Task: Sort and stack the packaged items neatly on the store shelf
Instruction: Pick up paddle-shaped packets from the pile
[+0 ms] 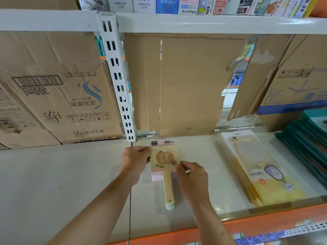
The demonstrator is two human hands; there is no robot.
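A small stack of packaged hand mirrors (165,172) with cream fronts and long handles lies flat on the white shelf (70,174), handles toward me. My left hand (136,159) grips the stack's upper left edge, fingers curled over it. On the stack's right edge, my right hand (190,172) pinches the packaging. A second stack of yellow packaged mirrors (256,167) lies to the right, apart from my hands.
Teal flat packages (307,142) are piled at the far right. Brown cardboard sheets (187,85) line the shelf's back. A white slotted upright (117,82) stands left of the stack. An orange rail with a clear lip (265,221) edges the shelf front. Boxed goods (194,5) fill the shelf above.
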